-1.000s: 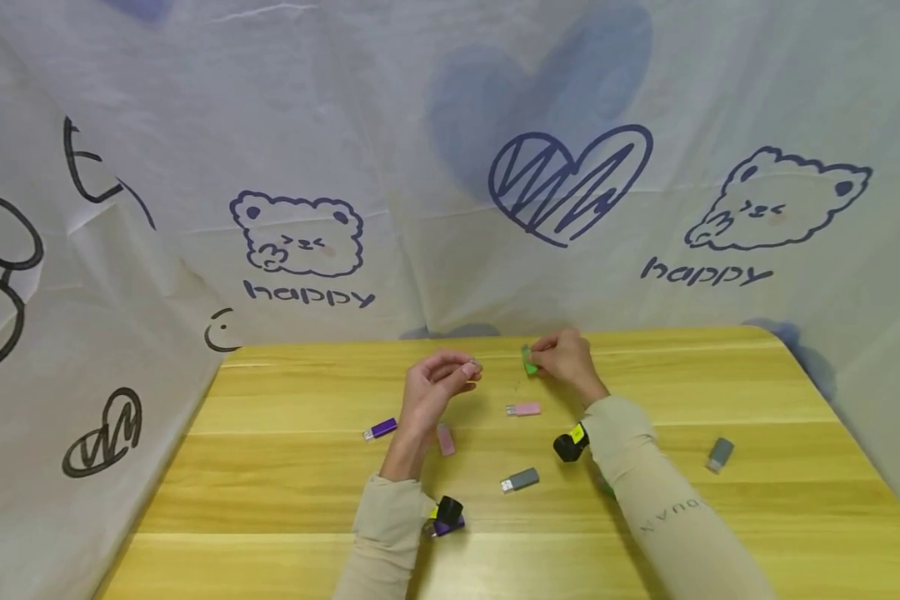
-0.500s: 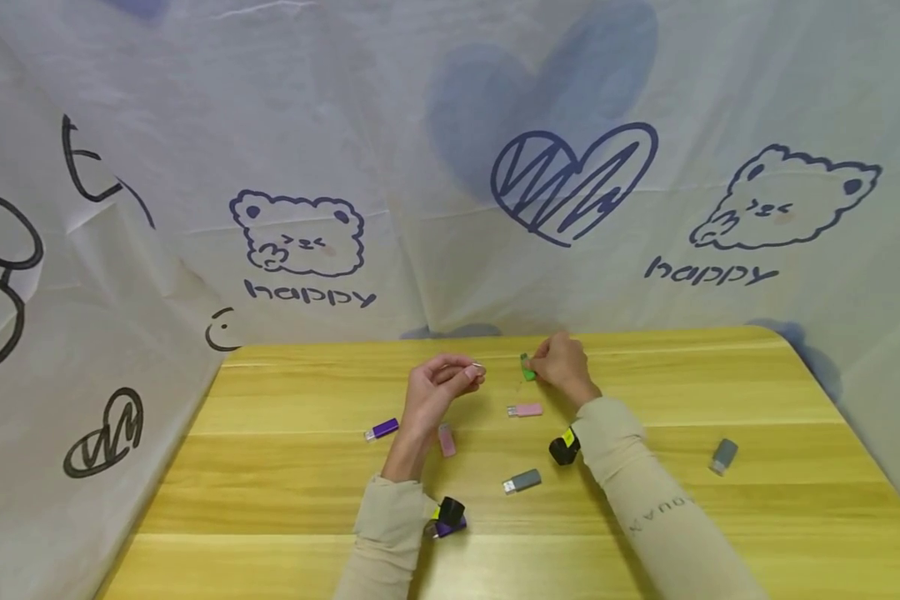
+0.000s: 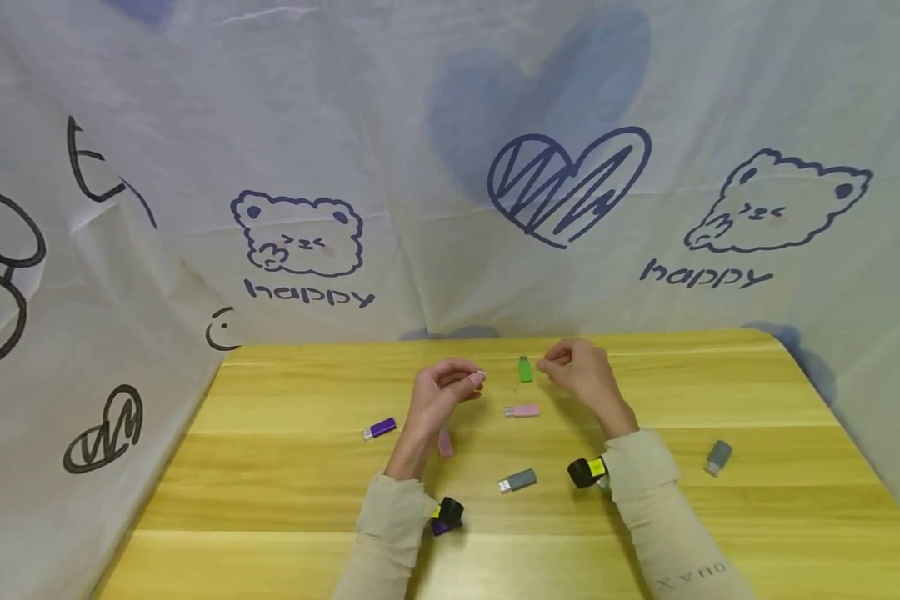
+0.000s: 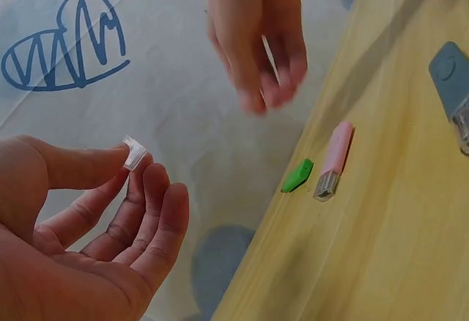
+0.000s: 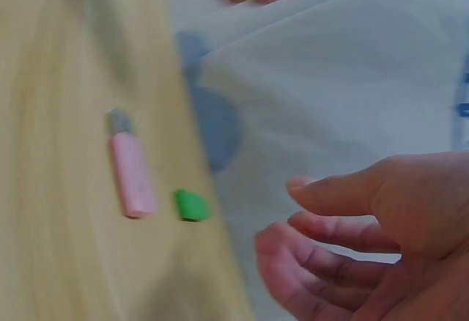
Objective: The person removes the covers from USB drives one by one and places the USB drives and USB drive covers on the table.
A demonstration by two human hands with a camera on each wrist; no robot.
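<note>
Left hand [image 3: 437, 396] fingertips are pinched on a small clear piece [image 4: 133, 154], which is held above the tabletop [image 3: 285, 492]. By the right hand [image 3: 587, 375] nothing is held; its fingers are loosely bent and parted from the green USB stick [image 3: 525, 369], which is laid on the tabletop with its connector turned to 12 o'clock. With that stick taken as the clock's centre in the head view, the right hand is found at 3 o'clock, just beside it, and the left hand near 9.

Under each of two bear drawings on the cloth [image 3: 420, 167], "happy" can be read. Dark capitals are printed on the right sleeve [image 3: 682, 533], but only in part can they be made out. Yellow labels are carried by both wrist cameras; their marks are too small to be read.

Half a second ago the green stick was gripped by the right hand; now it has been let go and the hand drawn off towards 3 o'clock. The clear piece was already pinched then.

A pink stick [image 3: 527, 411] is seen at 6 o'clock, close by, and a purple stick [image 3: 382, 428] towards 8.
</note>
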